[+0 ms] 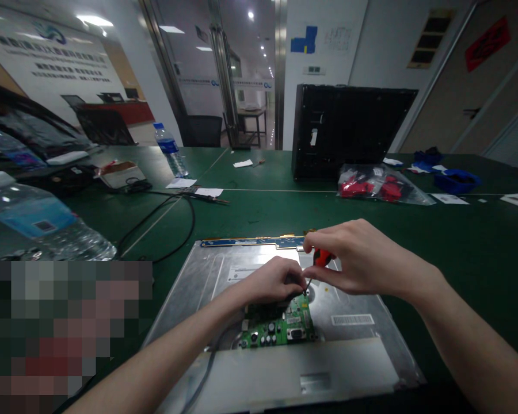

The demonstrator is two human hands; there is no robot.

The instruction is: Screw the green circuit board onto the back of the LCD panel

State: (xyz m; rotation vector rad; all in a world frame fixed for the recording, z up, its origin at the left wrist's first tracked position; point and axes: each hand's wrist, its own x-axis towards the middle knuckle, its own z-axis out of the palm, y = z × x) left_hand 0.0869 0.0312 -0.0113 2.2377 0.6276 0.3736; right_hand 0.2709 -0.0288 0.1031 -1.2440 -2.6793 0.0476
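A silver monitor panel [358, 299] lies face down on the green table, with a green circuit board [280, 328] mounted on its back. My right hand [362, 259] is closed round a red-handled screwdriver [323, 257], whose tip points down at the board's upper edge. My left hand [274, 282] rests on the board beside the tip, fingers curled and pinched close to it; what they pinch is hidden. A grey cable [207, 368] runs from the board toward me.
A black monitor housing [349, 129] stands upright at the back. A bag of red parts [380, 185] lies beside it, blue cloths [455, 179] further right. Water bottles [43, 221] [170, 150], black cables [168, 218] and papers [207, 191] lie to the left.
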